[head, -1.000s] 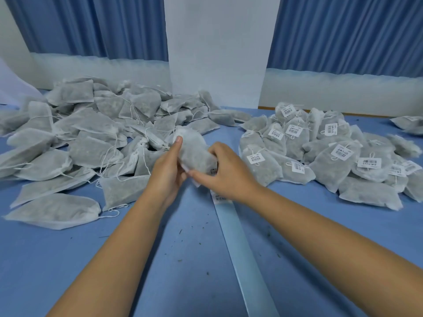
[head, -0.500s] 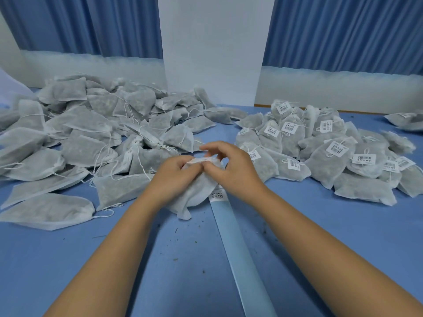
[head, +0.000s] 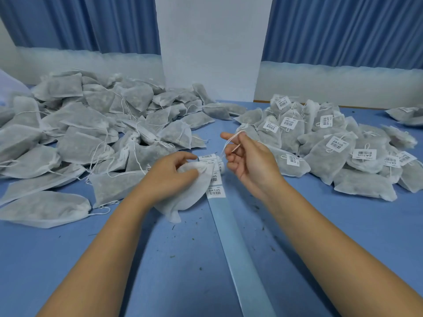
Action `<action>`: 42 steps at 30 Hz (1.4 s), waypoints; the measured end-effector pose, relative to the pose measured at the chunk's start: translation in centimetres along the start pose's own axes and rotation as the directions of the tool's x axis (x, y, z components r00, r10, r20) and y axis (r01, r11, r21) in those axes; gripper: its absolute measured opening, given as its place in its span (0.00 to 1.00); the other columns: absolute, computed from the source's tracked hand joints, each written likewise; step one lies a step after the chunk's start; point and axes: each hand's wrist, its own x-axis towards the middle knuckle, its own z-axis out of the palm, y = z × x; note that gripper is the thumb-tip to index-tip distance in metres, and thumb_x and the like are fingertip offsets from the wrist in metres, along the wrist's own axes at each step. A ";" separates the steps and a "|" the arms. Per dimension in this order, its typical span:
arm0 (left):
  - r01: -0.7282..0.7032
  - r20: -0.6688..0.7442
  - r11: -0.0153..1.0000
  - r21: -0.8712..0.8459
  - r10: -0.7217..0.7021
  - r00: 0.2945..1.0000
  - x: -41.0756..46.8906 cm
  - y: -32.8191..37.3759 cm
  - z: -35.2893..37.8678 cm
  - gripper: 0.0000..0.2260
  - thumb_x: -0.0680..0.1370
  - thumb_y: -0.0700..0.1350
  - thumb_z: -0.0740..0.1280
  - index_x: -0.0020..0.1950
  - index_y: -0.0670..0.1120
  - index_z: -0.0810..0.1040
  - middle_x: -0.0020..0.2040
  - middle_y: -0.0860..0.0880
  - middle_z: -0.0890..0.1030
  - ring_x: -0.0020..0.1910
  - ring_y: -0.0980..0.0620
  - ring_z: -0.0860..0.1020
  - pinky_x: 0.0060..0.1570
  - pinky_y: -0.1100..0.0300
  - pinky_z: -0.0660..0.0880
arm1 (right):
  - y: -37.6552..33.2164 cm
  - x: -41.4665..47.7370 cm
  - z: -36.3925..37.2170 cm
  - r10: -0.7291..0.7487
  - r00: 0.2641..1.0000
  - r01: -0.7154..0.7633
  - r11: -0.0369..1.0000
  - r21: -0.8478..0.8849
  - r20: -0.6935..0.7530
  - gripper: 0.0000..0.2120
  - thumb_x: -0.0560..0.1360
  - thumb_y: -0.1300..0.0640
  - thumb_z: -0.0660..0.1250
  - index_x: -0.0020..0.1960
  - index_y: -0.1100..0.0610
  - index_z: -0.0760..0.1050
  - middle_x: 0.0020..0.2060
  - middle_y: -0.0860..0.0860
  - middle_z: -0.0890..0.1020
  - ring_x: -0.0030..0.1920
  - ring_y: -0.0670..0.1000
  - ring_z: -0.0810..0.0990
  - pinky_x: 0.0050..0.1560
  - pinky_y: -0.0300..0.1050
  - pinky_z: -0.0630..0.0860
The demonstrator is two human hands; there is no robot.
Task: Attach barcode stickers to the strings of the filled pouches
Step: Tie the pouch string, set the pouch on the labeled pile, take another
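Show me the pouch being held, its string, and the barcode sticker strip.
pouch (head: 183, 199): head view, lower white body.
string (head: 226, 144): head view, span above the pouch neck.
barcode sticker strip (head: 215, 192): head view, nearest printed label.

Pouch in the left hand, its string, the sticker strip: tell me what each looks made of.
The pouch: likely thin non-woven fabric, white, matte, crumpling softly in the left hand. The string: thin white cord, perhaps cotton, limp. The sticker strip: smooth pale-blue backing, seemingly coated paper, carrying white matte labels with black barcodes.

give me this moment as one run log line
phase: pre-sticker | left hand: grips pouch | right hand: pinches string | sticker strip: partly under pouch
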 end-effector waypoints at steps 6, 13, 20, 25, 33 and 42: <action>-0.253 0.050 0.965 -0.067 0.256 0.965 -1.1 1.6 1.1 0.12 0.76 0.43 0.72 0.54 0.59 0.80 0.52 0.67 0.83 0.55 0.72 0.77 0.57 0.77 0.67 | 0.2 -0.8 0.6 0.064 0.978 -0.066 0.998 0.001 0.199 0.21 0.84 0.50 0.54 0.50 0.62 0.81 0.27 0.51 0.73 0.25 0.45 0.70 0.24 0.35 0.69; -0.230 0.101 0.969 -0.092 0.239 0.966 -1.3 1.5 1.2 0.02 0.76 0.43 0.73 0.44 0.48 0.85 0.43 0.56 0.85 0.44 0.63 0.80 0.49 0.74 0.71 | -0.5 -0.4 -0.3 0.083 0.993 -0.091 0.991 0.098 0.088 0.24 0.83 0.49 0.54 0.43 0.59 0.84 0.30 0.52 0.79 0.26 0.46 0.74 0.26 0.36 0.72; -0.114 0.104 0.991 -0.069 0.121 0.987 -1.0 1.1 0.7 0.06 0.79 0.44 0.70 0.46 0.50 0.87 0.47 0.56 0.86 0.51 0.59 0.82 0.59 0.63 0.73 | 1.0 0.0 -1.4 -0.195 0.930 -0.047 0.778 -0.626 -0.312 0.17 0.77 0.59 0.63 0.65 0.58 0.67 0.54 0.52 0.73 0.38 0.49 0.76 0.35 0.40 0.75; -0.107 0.104 0.990 -0.091 0.116 0.988 -1.0 1.2 0.6 0.07 0.80 0.44 0.68 0.48 0.48 0.87 0.47 0.56 0.86 0.52 0.58 0.82 0.62 0.59 0.74 | 1.0 -0.5 -1.6 -0.471 0.882 0.258 0.498 -0.828 -0.009 0.29 0.76 0.60 0.64 0.76 0.55 0.62 0.62 0.48 0.75 0.41 0.47 0.72 0.50 0.41 0.72; -0.199 -0.032 0.970 -0.139 0.196 0.980 -0.8 0.8 0.5 0.07 0.80 0.45 0.68 0.46 0.52 0.86 0.45 0.47 0.85 0.49 0.40 0.79 0.50 0.52 0.74 | 2.4 -1.2 -0.4 0.000 0.994 0.080 0.693 -0.717 0.111 0.10 0.76 0.60 0.68 0.57 0.56 0.79 0.43 0.52 0.83 0.22 0.48 0.77 0.27 0.41 0.77; -0.079 0.111 0.986 -0.146 0.096 0.989 -0.8 0.7 0.1 0.02 0.75 0.43 0.74 0.44 0.49 0.86 0.42 0.52 0.86 0.43 0.59 0.82 0.48 0.66 0.74 | 1.7 -0.7 -1.2 -0.223 0.959 0.282 0.670 -0.687 0.176 0.05 0.77 0.60 0.69 0.45 0.55 0.83 0.27 0.48 0.78 0.25 0.46 0.75 0.33 0.41 0.77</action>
